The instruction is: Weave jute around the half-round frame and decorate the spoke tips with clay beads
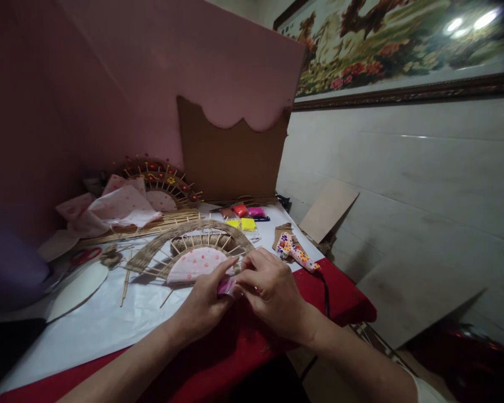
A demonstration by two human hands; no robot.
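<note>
Between my two hands is a small purple packet in clear wrapping (225, 286). My left hand (205, 299) grips it from the left with thumb and fingers. The fingertips of my right hand (271, 285) pinch its right end; my fingers partly hide it. Just beyond my hands lies a half-round woven fan shape (151, 252), made of sticks and twine. Its inner half-circle is covered in white cloth with pink dots (197, 264). A roll of twine (208, 243) lies behind that cloth, seen between the sticks.
Yellow packets (247, 224), a red packet (240, 210) and a magenta packet (256, 212) lie behind the fan. A flower-patterned glue gun (296, 252) rests on cardboard at right. Red-handled scissors (85, 256) and a decorated fan (168, 179) are at left. A pink board (235, 61) stands behind.
</note>
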